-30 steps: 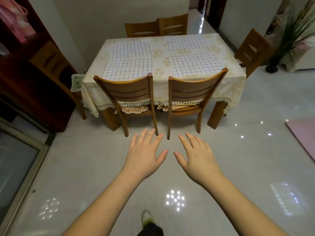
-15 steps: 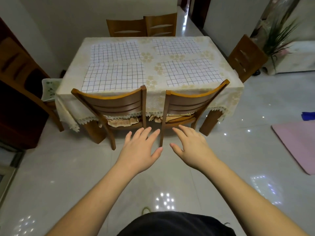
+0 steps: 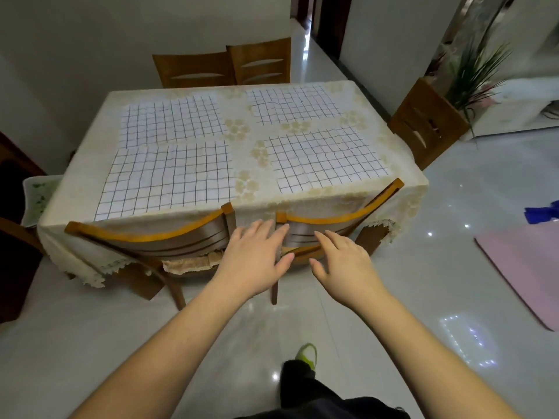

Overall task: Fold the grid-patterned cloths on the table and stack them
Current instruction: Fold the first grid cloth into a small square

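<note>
Approach entry: I had closed in on the table (image 3: 302,193) since a second before. Four grid-patterned cloths (image 3: 169,176) lay flat, unfolded, one toward each corner. Left hand (image 3: 257,261) and right hand (image 3: 344,264) spread wide, empty, short of its near edge. Folding not begun.

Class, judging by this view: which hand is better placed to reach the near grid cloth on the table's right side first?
Probably the right hand. It hangs open below the near right cloth, while the left hand sits nearer the gap between the two chairs. Neither touches a cloth yet.
</note>
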Motion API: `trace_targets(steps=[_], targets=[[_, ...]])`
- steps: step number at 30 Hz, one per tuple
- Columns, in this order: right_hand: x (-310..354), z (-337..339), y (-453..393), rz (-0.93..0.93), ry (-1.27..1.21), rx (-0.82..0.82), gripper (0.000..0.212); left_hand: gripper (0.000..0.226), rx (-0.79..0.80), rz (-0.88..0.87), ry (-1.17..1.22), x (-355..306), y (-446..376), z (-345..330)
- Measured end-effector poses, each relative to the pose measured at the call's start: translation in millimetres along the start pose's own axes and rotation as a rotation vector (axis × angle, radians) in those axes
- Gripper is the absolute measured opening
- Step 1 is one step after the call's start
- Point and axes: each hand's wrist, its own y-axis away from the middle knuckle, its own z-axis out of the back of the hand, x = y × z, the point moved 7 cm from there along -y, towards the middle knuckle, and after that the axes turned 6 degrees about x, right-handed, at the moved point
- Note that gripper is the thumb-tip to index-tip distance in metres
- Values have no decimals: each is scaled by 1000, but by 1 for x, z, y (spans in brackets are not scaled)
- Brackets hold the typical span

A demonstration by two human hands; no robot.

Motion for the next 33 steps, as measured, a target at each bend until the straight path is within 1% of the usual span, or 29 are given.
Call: trace_targets(steps=[6, 9, 15, 19, 26, 30, 33], targets=[[-53, 21, -81, -20, -40, -1, 60, 64, 60, 1, -26, 1, -105, 14], [-73, 31, -115, -24, -26, 15, 61, 63, 51, -15, -39, -5, -148, 26], [-94, 40, -171, -47, -63, 39, 63, 62, 107, -23, -34, 0, -213, 25], [-103, 36, -200, -76, -75, 70, 63, 61, 115, -55, -42, 14, -254, 25], [-110, 33, -250, -167, -89, 90, 63, 61, 132, -153, -51, 43, -324, 20], [-108, 28, -274, -234, -89, 97, 60, 60, 192, -233, -77, 53, -359, 8], [-111, 17, -284, -285, -110, 118, 59, 55, 216, -308, -68, 56, -381, -4]])
